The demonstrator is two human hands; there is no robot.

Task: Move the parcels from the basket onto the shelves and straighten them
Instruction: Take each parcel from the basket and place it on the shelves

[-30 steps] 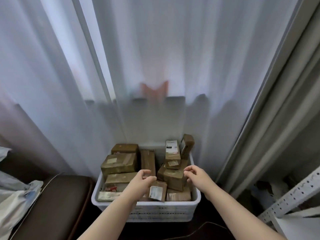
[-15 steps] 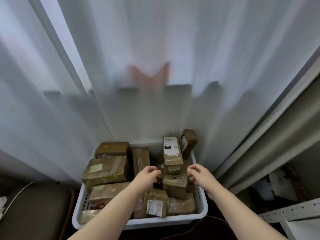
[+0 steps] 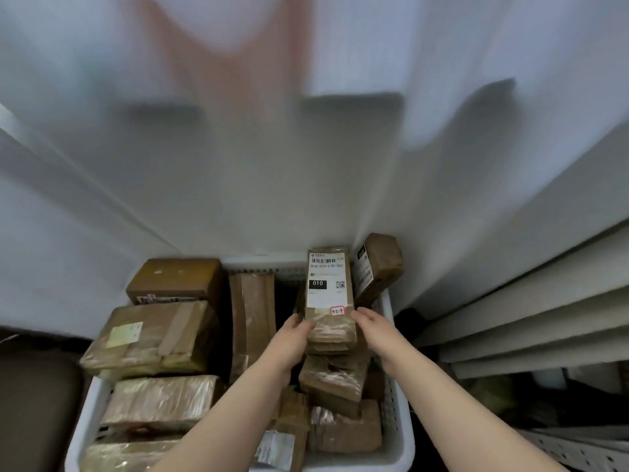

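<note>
A white plastic basket (image 3: pixel 398 434) on the floor is packed with several brown taped parcels. A narrow parcel with a white shipping label (image 3: pixel 328 291) stands tilted at the basket's back right. My left hand (image 3: pixel 292 338) presses its left lower edge and my right hand (image 3: pixel 376 330) its right lower edge, so both hands grip it. Behind it another small brown parcel (image 3: pixel 379 267) leans on the basket's rim. Larger parcels (image 3: pixel 153 335) fill the left half. A white perforated shelf rail (image 3: pixel 575 449) shows at the bottom right.
A white sheer curtain (image 3: pixel 306 165) hangs right behind the basket. Folded grey drapes (image 3: pixel 531 318) run along the right. A dark brown cushioned seat (image 3: pixel 30 407) sits to the left of the basket. Dark clutter lies under the drapes.
The view has dropped much closer to the basket. Both hands moved forward from the small parcel in the middle and closed on the sides of the labelled parcel.
</note>
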